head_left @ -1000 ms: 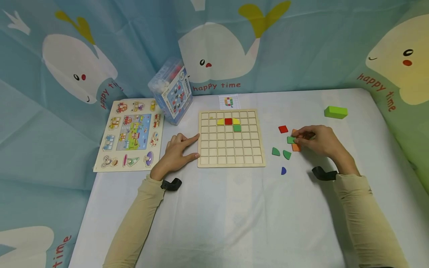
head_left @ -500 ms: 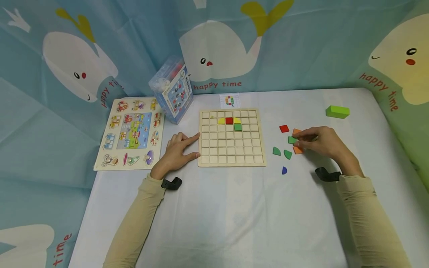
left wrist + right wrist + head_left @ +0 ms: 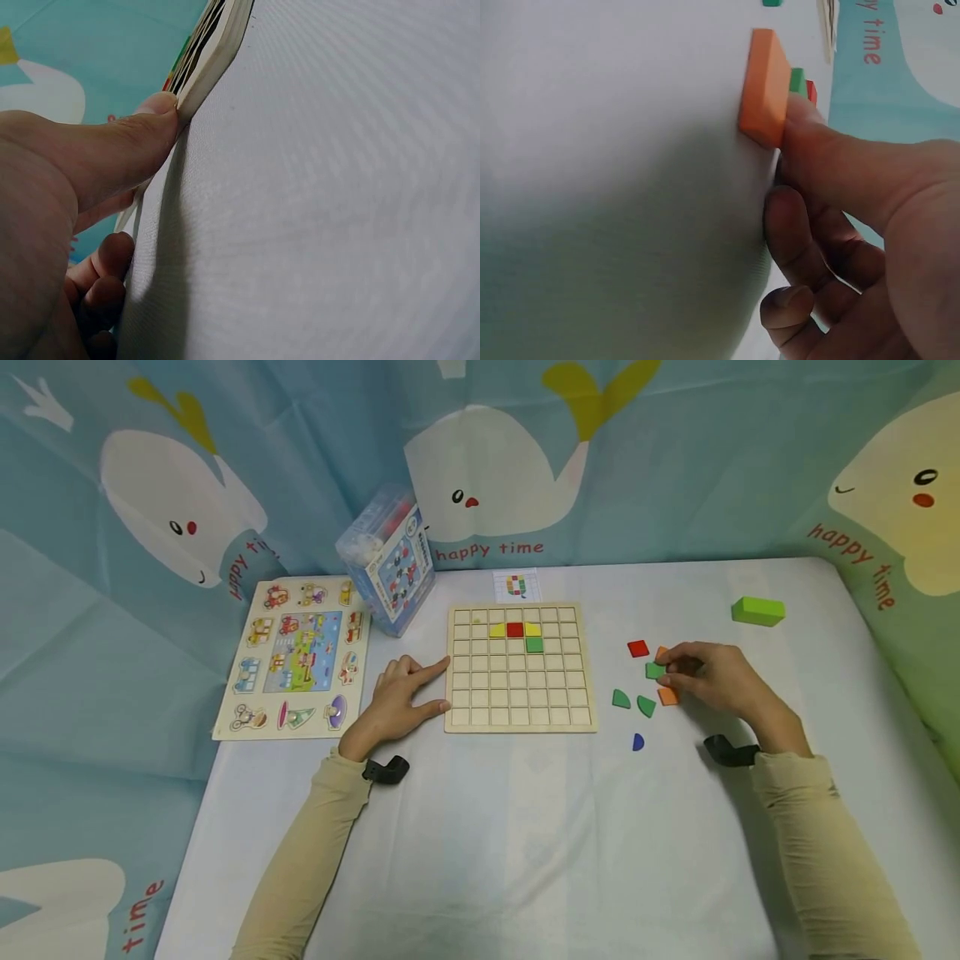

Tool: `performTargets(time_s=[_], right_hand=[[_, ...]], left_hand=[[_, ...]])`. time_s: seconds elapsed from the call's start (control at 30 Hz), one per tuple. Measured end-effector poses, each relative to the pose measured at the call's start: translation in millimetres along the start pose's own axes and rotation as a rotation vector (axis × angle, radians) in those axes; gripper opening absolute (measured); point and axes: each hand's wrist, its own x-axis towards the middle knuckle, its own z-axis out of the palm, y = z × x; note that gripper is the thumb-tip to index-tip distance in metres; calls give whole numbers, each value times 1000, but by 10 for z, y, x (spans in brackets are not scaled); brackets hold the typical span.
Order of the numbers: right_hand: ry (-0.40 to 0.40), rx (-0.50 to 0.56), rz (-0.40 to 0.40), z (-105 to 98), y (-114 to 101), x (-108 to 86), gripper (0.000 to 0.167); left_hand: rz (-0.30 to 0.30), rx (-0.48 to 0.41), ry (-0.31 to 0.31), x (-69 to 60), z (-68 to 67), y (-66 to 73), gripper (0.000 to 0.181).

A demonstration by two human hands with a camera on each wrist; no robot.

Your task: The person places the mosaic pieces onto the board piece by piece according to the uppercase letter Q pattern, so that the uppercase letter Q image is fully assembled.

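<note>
The left hand [image 3: 396,697] touches the left edge of a wooden grid board [image 3: 517,718] with its outstretched index finger and thumb. On the board sit a red square tile [image 3: 514,630], a green square tile [image 3: 534,645] and two yellow pieces [image 3: 497,631]. To the board's right, the right hand [image 3: 712,678] pinches another green square tile [image 3: 655,671] between thumb and index finger. An orange tile [image 3: 763,90] lies beside its thumb; a second orange tile [image 3: 662,653] is partly hidden behind the index finger. A loose red tile [image 3: 638,648] lies nearby.
Two green quarter-round pieces [image 3: 621,699] and a blue half-round piece [image 3: 638,742] lie nearer the front. A pattern card [image 3: 529,587] is behind the board. At left are a picture puzzle [image 3: 262,724] and a clear box [image 3: 386,560]; a green block [image 3: 758,611] stands back right.
The lower orange tile has slid slightly toward the front, apart from the green tile. The right hand's fingers have shifted only slightly about the green tile. The left hand stays at the board.
</note>
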Motion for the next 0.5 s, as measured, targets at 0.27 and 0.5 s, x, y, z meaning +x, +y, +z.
performTargets(time_s=[0.27, 0.5], right_hand=[[38, 28, -63, 12, -57, 0, 26], [89, 117, -105, 17, -204, 49, 23]], left_hand=[[-6, 7, 2, -4, -8, 8, 72], [-11, 8, 3, 1, -1, -5, 71]])
